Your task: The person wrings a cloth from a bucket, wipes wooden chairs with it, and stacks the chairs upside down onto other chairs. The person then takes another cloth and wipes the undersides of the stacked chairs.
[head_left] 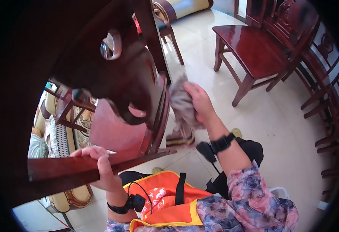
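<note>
My right hand (199, 101) is closed on a crumpled grey-brown cloth (181, 98), whose striped end hangs down over the floor. The cloth is beside the edge of a dark red wooden chair (119, 139), close up at the left and tilted; whether they touch I cannot tell. This chair has a carved back (111, 85) with cut-out openings. My left hand (98, 164) is wrapped round the chair's lower rail, thumb on the near side and fingers over the top.
A red wooden chair (254, 50) stands at the upper right. More chairs (322, 104) line the right edge. A rolled mat (185, 8) lies at the top. Patterned cushioned seating (51, 131) shows at the left, beyond the near chair. The floor (270, 127) is pale tile.
</note>
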{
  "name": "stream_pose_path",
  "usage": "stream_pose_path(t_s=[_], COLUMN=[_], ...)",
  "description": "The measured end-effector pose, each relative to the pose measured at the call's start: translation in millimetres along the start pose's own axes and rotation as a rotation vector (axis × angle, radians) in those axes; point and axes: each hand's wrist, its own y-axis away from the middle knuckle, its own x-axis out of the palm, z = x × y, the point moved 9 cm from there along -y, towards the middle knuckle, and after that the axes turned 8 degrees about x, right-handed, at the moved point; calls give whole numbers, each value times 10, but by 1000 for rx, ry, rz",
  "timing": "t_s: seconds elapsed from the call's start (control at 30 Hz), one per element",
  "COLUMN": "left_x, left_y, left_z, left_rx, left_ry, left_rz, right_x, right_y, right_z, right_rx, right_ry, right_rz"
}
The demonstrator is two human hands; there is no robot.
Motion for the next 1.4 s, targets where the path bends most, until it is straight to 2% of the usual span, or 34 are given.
stream_pose_path(t_s=[0.03, 0.07, 0.13, 0.17, 0.23, 0.3, 0.4, 0.43, 0.5, 0.53, 0.6, 0.63, 0.7, 0.77, 0.8, 0.87, 0.9, 0.93, 1.0, 1.07, 1.13, 1.17, 1.2, 1.27, 1.3, 1.33, 1.4], left_x=[36, 49, 41, 65, 38, 9, -10, -12, 8, 22, 45, 62, 67, 59, 57, 58, 68, 74, 66, 37, 15, 28, 72, 34, 13, 18, 26], left_y=[-17, -23, -44, -48, -39, -42, -29, -24, 2, -1, 30, 10, 2, 0, -1, -13, -8, -1, -8, -15, -26, -31, -51, -44, -56, -77, -40], left_z=[-40, -74, -79, -90, -71, -61, -14, -4, -42, -44, -25, -40, -78, -105, -87, -63, -53, -39, -31, -35, -48, -39, -43, -84, -75, -73, -86], left_rx=[30, 58, 87, 95, 43, 17, 10, 9, -1, 5, -13, 28, 58, 49, 40, 69, 64, 54, 88, 82, 97, 87, 100, 93, 78, 72, 79], left_ry=[6, 8, -20, -39, -63, -81, -70, -55, -26, -37, -60, -66, -63, -58, -50, -84, -90, -95, 7, -50, -50, -56, -25, -13, -6, 3, -35], left_rz=[42, 83, 109, 123, 79, 90, 64, 69, 86, 66, 51, 47, 51, 61, 59, 70, 65, 62, 15, 3, 47, 51, 56, 58, 86, 113, 53], right_x=[167, 370, 775, 865, 820, 750, 425, 181, -531, -697, -880, -796, -426, -399, -277, -187, -443, -611, -477, -309, -150, -46, -90, -24, -32, -99, -550], right_y=[-215, -421, -657, -788, -1034, -986, -913, -846, -753, -753, -578, -613, -639, -1120, -1135, -1182, -1304, -1335, -984, -865, -1027, -1088, -1183, -1157, -1138, -1122, -1120], right_z=[151, 184, 146, 261, 107, 69, 240, 201, 31, 22, -173, -236, -235, -400, -411, -415, -639, -925, -929, -696, -647, -615, -558, -606, -611, -624, -802], right_rx=[-132, -187, -616, -624, -130, -174, -248, -67, 103, 89, 195, 163, 103, -107, -111, -126, -92, -80, -707, -671, -234, -389, -381, -228, -320, -323, 122], right_ry=[138, 647, 1935, 1925, 2184, 2104, 1814, 1800, 1750, 1760, 536, 364, 342, 564, 555, 85, 216, 197, 1232, 1291, 1767, 1854, 1859, 2046, 2016, 2018, 2046], right_rz=[60, 128, -65, -59, 207, 147, -146, -212, -293, -309, -199, -82, -30, -18, -19, 12, -117, -121, -397, -356, -177, -162, -162, 43, 38, 38, 29])
